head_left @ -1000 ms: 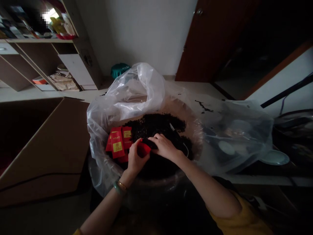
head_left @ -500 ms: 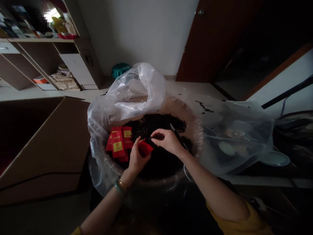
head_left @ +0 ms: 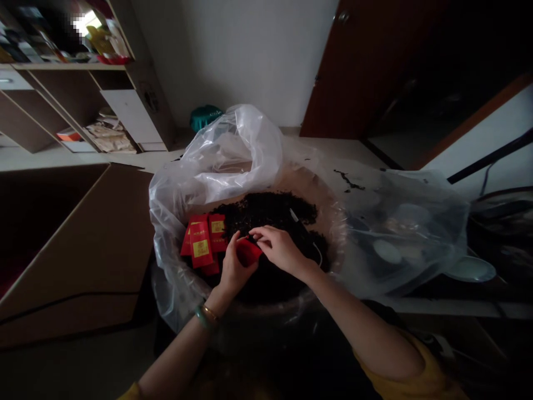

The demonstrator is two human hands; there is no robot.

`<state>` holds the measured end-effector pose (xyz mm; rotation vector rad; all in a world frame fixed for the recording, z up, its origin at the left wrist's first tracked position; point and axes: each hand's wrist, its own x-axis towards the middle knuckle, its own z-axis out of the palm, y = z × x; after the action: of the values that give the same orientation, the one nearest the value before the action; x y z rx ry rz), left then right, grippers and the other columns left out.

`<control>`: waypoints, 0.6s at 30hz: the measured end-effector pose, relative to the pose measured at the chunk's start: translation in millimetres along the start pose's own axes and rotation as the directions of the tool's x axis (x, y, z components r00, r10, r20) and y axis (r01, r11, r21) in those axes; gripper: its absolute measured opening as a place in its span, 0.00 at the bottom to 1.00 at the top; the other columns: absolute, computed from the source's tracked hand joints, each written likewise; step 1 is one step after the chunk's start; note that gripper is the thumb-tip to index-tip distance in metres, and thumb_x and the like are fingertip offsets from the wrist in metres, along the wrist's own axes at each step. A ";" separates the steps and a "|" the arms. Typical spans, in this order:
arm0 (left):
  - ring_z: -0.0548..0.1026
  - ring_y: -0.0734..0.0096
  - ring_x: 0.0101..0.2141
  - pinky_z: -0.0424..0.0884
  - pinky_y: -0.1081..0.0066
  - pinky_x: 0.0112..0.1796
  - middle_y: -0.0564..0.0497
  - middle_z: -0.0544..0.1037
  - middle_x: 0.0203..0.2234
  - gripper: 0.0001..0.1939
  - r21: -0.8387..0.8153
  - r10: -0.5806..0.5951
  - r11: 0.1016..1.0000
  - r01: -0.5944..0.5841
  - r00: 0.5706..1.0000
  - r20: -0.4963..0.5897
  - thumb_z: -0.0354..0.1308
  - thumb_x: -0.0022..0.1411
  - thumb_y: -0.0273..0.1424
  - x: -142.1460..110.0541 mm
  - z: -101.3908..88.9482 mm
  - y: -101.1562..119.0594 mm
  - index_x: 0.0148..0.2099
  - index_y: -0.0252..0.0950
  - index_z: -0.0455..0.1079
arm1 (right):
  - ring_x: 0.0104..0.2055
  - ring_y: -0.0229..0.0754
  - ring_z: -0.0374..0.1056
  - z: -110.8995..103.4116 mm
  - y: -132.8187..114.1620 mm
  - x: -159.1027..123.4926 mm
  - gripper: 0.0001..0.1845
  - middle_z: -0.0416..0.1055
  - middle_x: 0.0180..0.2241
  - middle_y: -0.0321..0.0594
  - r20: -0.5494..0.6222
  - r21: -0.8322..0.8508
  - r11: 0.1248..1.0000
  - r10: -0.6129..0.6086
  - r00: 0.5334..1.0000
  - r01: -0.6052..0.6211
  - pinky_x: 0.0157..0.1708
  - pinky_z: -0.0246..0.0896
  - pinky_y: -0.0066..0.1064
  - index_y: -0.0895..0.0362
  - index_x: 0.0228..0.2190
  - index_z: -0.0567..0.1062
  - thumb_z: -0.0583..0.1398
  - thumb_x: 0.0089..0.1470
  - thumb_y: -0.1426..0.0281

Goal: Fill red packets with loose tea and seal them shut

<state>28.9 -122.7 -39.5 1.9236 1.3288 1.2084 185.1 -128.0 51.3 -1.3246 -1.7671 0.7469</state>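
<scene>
over the round tan plastic-lined basin (head_left: 331, 205), your left hand (head_left: 233, 272) grips a red open-topped pouch (head_left: 249, 254), mouth up, seemingly so it gapes toward your right hand (head_left: 278, 249) at the rim; cannot tell whether that one pinches anything. loose dark leaf-like heap (head_left: 278, 206) below, within reach.

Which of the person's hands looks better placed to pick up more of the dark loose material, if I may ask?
Probably the right hand: it is above the dark loose material, near the mouth of the open red packet, while the left hand is occupied holding that packet.
</scene>
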 end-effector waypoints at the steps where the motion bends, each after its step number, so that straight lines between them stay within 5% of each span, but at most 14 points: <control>1: 0.75 0.58 0.47 0.71 0.59 0.47 0.42 0.74 0.48 0.44 0.005 0.001 1.000 -0.001 1.000 0.000 0.65 0.45 0.28 -0.1 0.1 -0.3 0.63 0.38 0.51 | 0.39 0.39 0.74 1.1 -0.8 -0.7 0.18 0.77 0.38 0.41 0.017 -0.039 0.999 -0.015 1.000 0.015 0.42 0.69 0.32 0.55 0.40 0.76 0.56 0.50 0.82; 8: 0.75 0.59 0.45 0.72 0.60 0.45 0.43 0.75 0.45 0.43 0.005 -0.008 1.000 0.008 1.000 -0.016 0.66 0.46 0.30 -1.2 0.8 -3.5 0.62 0.38 0.52 | 0.44 0.41 0.73 4.2 -8.4 -6.0 0.20 0.77 0.44 0.39 0.110 -0.166 0.977 -0.118 0.987 0.135 0.49 0.64 0.36 0.52 0.48 0.71 0.56 0.55 0.78; 11: 0.76 0.60 0.44 0.72 0.60 0.45 0.43 0.75 0.44 0.42 -0.016 0.006 1.000 -0.006 1.000 -0.021 0.65 0.47 0.29 -1.6 0.8 -4.4 0.62 0.38 0.52 | 0.44 0.44 0.73 6.7 -7.6 -7.7 0.26 0.78 0.42 0.42 0.127 -0.188 0.978 -0.070 0.989 0.094 0.48 0.64 0.39 0.54 0.53 0.65 0.60 0.53 0.72; 15: 0.75 0.60 0.44 0.72 0.59 0.45 0.45 0.75 0.43 0.42 -0.003 0.002 1.000 -0.003 0.999 -0.036 0.66 0.46 0.29 -1.2 -0.3 -2.5 0.62 0.40 0.53 | 0.40 0.45 0.73 12.8 -2.6 -8.3 0.20 0.78 0.38 0.43 -0.013 -0.233 0.972 0.023 1.000 -0.025 0.42 0.66 0.37 0.56 0.45 0.69 0.65 0.50 0.68; 18: 0.75 0.60 0.44 0.71 0.58 0.46 0.46 0.75 0.43 0.42 0.014 0.013 1.000 -0.012 0.999 -0.051 0.67 0.46 0.28 -1.3 -1.0 -0.4 0.62 0.40 0.53 | 0.37 0.43 0.71 17.8 -0.6 -8.1 0.08 0.76 0.32 0.42 -0.022 -0.325 0.945 -0.036 0.999 0.027 0.38 0.65 0.34 0.56 0.33 0.74 0.65 0.49 0.69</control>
<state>27.7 -123.8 -39.8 1.9249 1.3568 1.2658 170.7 -135.8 40.6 -1.5079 -1.9435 0.4276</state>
